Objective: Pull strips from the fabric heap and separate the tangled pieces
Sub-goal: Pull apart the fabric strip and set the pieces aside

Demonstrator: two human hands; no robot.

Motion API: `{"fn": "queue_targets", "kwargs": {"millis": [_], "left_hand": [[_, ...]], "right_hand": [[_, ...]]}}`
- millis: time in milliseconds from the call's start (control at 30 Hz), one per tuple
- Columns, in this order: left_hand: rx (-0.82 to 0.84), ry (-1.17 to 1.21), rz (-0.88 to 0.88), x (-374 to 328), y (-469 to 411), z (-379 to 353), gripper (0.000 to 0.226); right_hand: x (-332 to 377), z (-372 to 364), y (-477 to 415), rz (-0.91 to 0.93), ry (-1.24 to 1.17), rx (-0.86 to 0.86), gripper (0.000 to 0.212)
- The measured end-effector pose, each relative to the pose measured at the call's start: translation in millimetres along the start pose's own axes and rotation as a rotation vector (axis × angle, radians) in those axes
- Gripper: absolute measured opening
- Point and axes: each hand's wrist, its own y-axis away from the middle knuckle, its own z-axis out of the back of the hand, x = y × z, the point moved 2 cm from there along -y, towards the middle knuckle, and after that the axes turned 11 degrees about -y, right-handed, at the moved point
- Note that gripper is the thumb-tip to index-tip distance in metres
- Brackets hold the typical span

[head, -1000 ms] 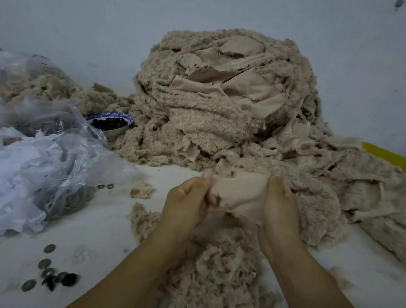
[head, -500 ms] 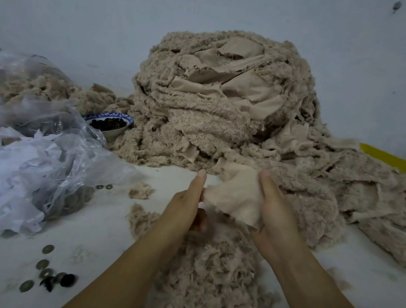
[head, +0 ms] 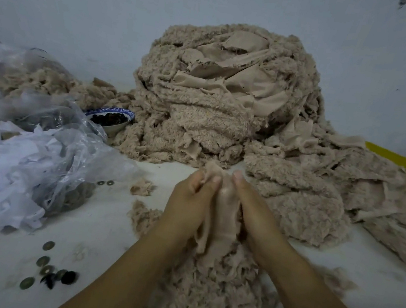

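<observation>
Gripping one strip, the left hand and right hand sit close together, thumbs toward twelve o'clock. The fabric heap rises there.

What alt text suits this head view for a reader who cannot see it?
A person's left hand and right hand grip a beige fabric strip over loose scraps. Behind stands a tall fabric heap; a plastic bag and a bowl sit left.

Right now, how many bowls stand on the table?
1: the blue-rimmed bowl sits between the plastic bag and the fabric heap. More may be hidden under fabric.
</observation>
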Motion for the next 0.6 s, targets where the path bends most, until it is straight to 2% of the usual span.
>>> {"fn": "queue_targets", "kwargs": {"millis": [33,67,133,200,300,433,500,567,600], "left_hand": [[0.038,-0.125,-0.052,-0.6,2.3,-4.4,0.022],[0.078,-0.204,-0.088,-0.4,4.1,-8.8,0.025],[0.129,-0.22,-0.108,-0.3,6.9,-13.5,0.024],[0.138,-0.113,-0.053,1.1,7.1,-13.8,0.021],[0.128,0.12,0.076,4.8,4.5,-11.8,0.026],[0.116,0.247,0.143,3.6,6.5,-9.0,0.026],[0.106,0.265,0.165,2.8,6.3,-6.6,0.028],[0.104,0.24,0.161,3.9,5.6,-4.6,0.028],[0.121,0.221,0.146,4.2,5.7,-4.6,0.024]], "right_hand": [[0.1,-0.1,0.5,-0.014,-0.031,-0.013,0.072],[0.0,0.1,1.1,-0.014,-0.035,-0.044,0.065],[1.0,5.7,-0.9,0.017,-0.035,-0.166,0.038],[4.5,17.0,-4.0,0.073,-0.098,-0.334,0.032],[8.5,29.6,-7.0,0.114,-0.212,-0.414,0.034],[3.9,27.0,-6.0,0.053,-0.133,-0.371,0.051],[0.4,22.9,-5.8,0.028,0.013,-0.295,0.062],[-0.9,15.5,-2.9,-0.005,0.022,-0.194,0.081],[-1.2,13.1,-1.8,-0.017,-0.001,-0.174,0.083]]}}
